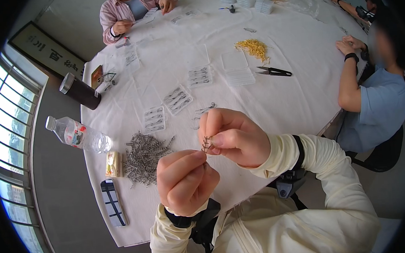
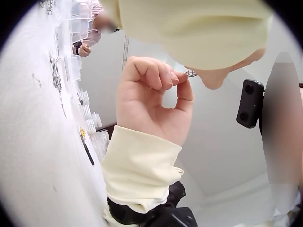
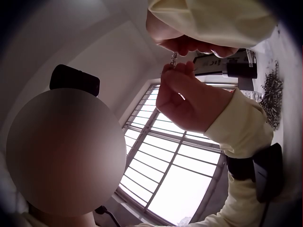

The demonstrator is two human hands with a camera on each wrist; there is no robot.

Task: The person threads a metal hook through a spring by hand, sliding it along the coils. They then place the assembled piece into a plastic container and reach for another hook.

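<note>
Fingertips meet over the near side of a white-draped desk (image 1: 302,97) as a person in a cream jacket (image 1: 282,214) works a small, dark wire piece (image 1: 206,144) between two bare hands. The left hand (image 1: 185,181) pinches one end of it between thumb and forefinger, its other fingers curled inward; the right hand (image 1: 238,136) pinches the other end, also with thumb and forefinger. The wire piece is held up off the cloth, a short span of it showing between the hands. Taken from that spot, with twelve o'clock at the far side, a tangled grey pile (image 1: 144,160) lies at nine, a tissue pack (image 1: 114,164) just beyond it and a phone (image 1: 113,204) at eight. A clear bottle (image 1: 80,135) lies on its side between nine and ten, and a dark flask (image 1: 82,92) leans at ten. Three clear trays (image 1: 177,100) of wirework run from ten to twelve, with loose pieces (image 1: 204,109) nearer at twelve. At one o'clock are a clear box (image 1: 238,73) and, farther off, a yellow pile (image 1: 253,49); black-handled snips (image 1: 274,71) lie between one and two. A person in pink (image 1: 135,10) sits at eleven, another in blue (image 1: 377,99) between two and three.
</note>
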